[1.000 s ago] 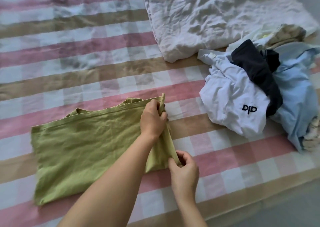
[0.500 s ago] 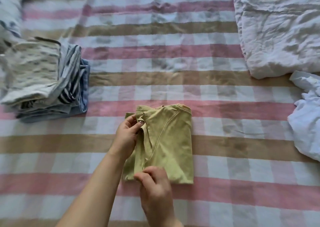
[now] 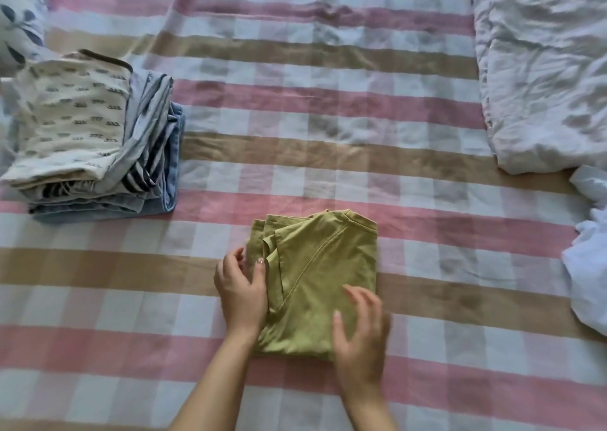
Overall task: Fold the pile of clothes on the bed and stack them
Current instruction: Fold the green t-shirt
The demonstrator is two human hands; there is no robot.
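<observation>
Two hands are at the green shirt (image 3: 322, 266), which lies folded into a compact rectangle on the bed (image 3: 295, 102), low in the middle of the view, its long axis running 12 to 6. The left hand (image 3: 241, 289) pinches the layered edge on the shirt's 9 o'clock side, thumb on top. The right hand (image 3: 359, 332), fingers spread and blurred, is over the 5 o'clock corner; whether it touches I cannot tell.

The stack of folded clothes (image 3: 82, 141) lies at 10 o'clock from the shirt, well apart, so the left hand is probably the nearer for a carry there. Between them shows only striped sheet. A crumpled duvet (image 3: 542, 69) at 1 o'clock and the unfolded clothes (image 3: 588, 266) at 3 o'clock sit off that path.
</observation>
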